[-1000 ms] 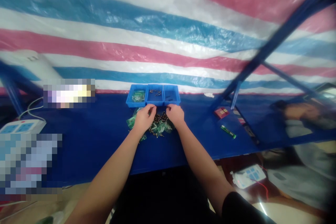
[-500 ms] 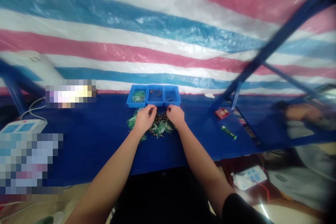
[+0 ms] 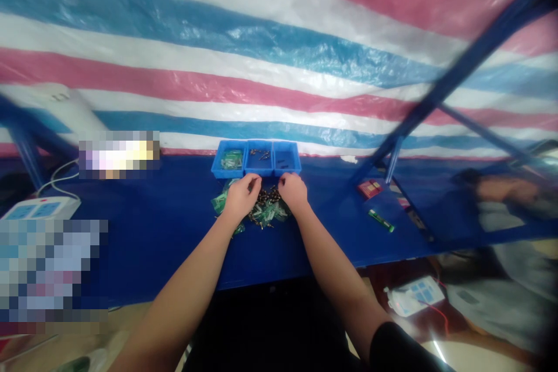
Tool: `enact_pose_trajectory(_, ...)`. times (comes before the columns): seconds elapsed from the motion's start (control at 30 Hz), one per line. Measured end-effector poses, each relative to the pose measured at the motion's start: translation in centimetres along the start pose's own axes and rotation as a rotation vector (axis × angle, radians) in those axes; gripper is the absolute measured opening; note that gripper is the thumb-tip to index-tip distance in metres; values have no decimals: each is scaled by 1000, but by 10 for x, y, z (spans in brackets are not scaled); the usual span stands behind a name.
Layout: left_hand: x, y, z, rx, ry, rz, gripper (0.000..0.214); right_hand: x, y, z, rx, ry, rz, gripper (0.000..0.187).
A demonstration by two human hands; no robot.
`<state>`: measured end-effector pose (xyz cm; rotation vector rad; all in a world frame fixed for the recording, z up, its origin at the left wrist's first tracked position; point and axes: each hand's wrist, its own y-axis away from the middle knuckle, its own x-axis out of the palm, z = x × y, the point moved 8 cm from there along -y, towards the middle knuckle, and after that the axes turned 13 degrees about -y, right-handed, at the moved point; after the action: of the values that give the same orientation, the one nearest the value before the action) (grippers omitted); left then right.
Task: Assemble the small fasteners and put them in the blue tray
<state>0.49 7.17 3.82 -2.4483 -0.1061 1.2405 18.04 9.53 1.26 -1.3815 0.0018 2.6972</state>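
Observation:
A heap of small green and brown parts (image 3: 264, 214) lies on the blue table (image 3: 152, 232), just in front of three joined blue bins (image 3: 256, 158). My left hand (image 3: 240, 196) rests on the heap's left side with its fingers curled in a pinch near the middle bin's front edge. My right hand (image 3: 293, 190) sits on the heap's right side, fingers bent down into the parts. What either hand pinches is too small to name. The left bin holds green pieces, the middle one brown pieces, the right one a few dark pieces.
A white power strip (image 3: 37, 209) with a cable sits at the table's left. A red box (image 3: 369, 188) and a green stick (image 3: 381, 220) lie to the right, near a slanted blue frame leg (image 3: 440, 90). A striped tarp hangs behind. Another person's arm (image 3: 505, 192) rests at far right.
Both hands stay on the heap with only slight finger shifts; the view has drifted a little.

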Motion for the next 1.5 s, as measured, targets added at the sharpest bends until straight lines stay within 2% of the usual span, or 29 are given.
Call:
enact_pose_trajectory(0.17,0,0,1,-6,0,-2,26,6,0,6,-77,0,35,25)
enact_pose_trajectory(0.33,0,0,0,3,-1,-9,26,9,-1,6,-95,-3,59,24)
enact_pose_trajectory(0.5,0,0,0,8,-3,-9,26,5,2,17,-170,-62,27,25)
enact_pose_trajectory(0.6,-1,-1,-1,12,-1,-17,26,3,6,28,-256,-186,14,25)
enact_pose_trajectory(0.77,-2,-2,-1,7,15,-25,27,5,11,43,-427,-545,34,23)
enact_pose_trajectory(0.97,-2,-1,-1,6,20,-33,29,4,8,37,-404,-841,-14,22)
enact_pose_trajectory(1.2,-2,-1,-1,24,11,-43,26,2,8,38,-378,-924,15,23)
enact_pose_trajectory(1.5,-3,-1,-2,25,-9,-33,27,11,9,39,-395,-1036,91,29)
